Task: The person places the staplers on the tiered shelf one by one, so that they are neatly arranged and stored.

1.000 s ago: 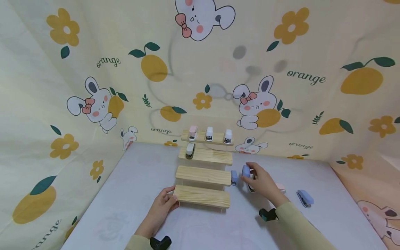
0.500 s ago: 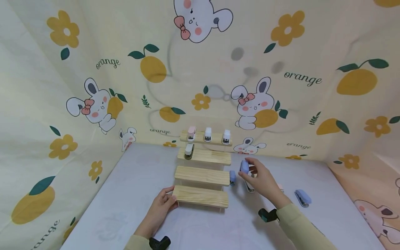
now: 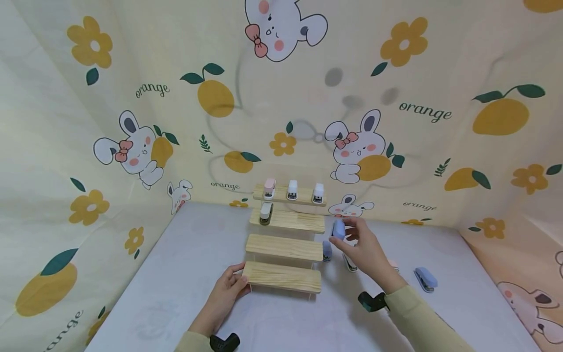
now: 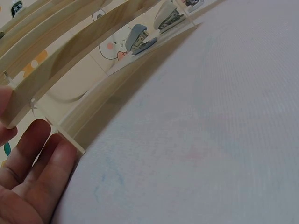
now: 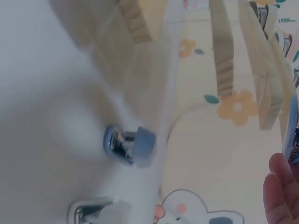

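Note:
In the head view my right hand [image 3: 366, 252] pinches a small blue stapler [image 3: 338, 229] between thumb and fingers, raised above the table just right of the stepped wooden rack [image 3: 283, 277]. Only an edge of this stapler [image 5: 292, 123] shows in the right wrist view. My left hand [image 3: 225, 289] grips the left end of the rack's lowest board, its other fingers [image 4: 58, 161] curled below. On the top board stand a pink stapler [image 3: 270, 188] and two white staplers [image 3: 292, 189]. Another white-topped stapler [image 3: 266, 213] sits at the left of the second board.
A second blue stapler [image 3: 327, 251] stands on the table against the rack's right side. Beside it lies a white stapler [image 3: 350, 263], partly behind my right hand. A pink item [image 3: 394, 264] is mostly hidden by that wrist. Farther right lies another blue stapler [image 3: 425, 278].
My right hand has carried the blue stapler a little left and up, toward the second board's right end. The left hand stays at the lowest board.

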The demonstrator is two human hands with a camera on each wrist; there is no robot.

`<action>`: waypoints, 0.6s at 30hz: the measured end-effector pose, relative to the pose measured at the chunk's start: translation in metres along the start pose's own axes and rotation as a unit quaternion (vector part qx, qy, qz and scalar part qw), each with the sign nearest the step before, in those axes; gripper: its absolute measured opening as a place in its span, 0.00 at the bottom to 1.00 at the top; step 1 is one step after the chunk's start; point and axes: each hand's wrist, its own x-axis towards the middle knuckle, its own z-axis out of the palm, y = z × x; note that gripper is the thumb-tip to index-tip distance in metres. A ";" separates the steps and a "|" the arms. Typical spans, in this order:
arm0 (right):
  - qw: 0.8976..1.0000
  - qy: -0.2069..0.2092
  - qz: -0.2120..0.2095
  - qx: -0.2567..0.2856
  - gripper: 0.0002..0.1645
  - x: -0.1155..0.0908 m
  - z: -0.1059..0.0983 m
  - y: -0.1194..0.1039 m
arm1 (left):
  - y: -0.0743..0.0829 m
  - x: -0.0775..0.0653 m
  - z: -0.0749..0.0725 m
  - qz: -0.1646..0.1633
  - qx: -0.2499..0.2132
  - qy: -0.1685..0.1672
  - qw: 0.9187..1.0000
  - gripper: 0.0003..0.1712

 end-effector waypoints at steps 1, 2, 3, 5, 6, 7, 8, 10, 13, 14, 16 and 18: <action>1.000 0.002 -0.005 0.002 0.43 0.001 0.001 -0.002 | 0.000 0.000 0.000 -0.001 0.000 0.001 1.000 0.31; 1.000 0.002 -0.011 0.002 0.41 0.002 0.002 -0.004 | 0.000 0.000 0.000 -0.003 0.000 0.003 1.000 0.30; 1.000 0.003 -0.015 0.002 0.40 0.003 0.003 -0.005 | 0.000 0.000 0.000 -0.003 0.000 0.004 1.000 0.30; 1.000 0.006 -0.025 0.007 0.39 0.005 0.005 -0.008 | 0.000 0.001 0.000 -0.003 0.000 0.005 1.000 0.29; 1.000 0.006 -0.029 0.009 0.39 0.006 0.006 -0.010 | 0.000 0.001 0.000 -0.003 -0.001 0.006 1.000 0.29; 0.999 0.007 -0.031 0.010 0.39 0.007 0.007 -0.012 | 0.000 0.001 0.000 -0.002 -0.001 0.005 1.000 0.29; 0.999 0.006 -0.034 0.012 0.39 0.008 0.009 -0.013 | 0.000 0.001 0.000 -0.001 -0.001 0.004 1.000 0.29; 0.999 0.005 -0.037 0.017 0.40 0.010 0.013 -0.018 | -0.001 0.001 0.000 0.002 -0.003 0.003 1.000 0.29; 0.999 0.000 -0.042 0.028 0.38 0.015 0.019 -0.025 | -0.002 0.001 -0.001 0.001 -0.004 0.002 1.000 0.29; 0.998 -0.002 -0.046 0.032 0.37 0.016 0.021 -0.027 | -0.002 0.002 -0.001 0.000 -0.005 0.002 1.000 0.29; 0.998 -0.004 -0.055 0.040 0.36 0.020 0.025 -0.031 | -0.003 0.002 -0.001 0.000 -0.005 0.002 1.000 0.30; 0.997 -0.006 -0.060 0.050 0.35 0.024 0.030 -0.034 | -0.004 0.002 -0.001 0.000 -0.005 0.002 1.000 0.30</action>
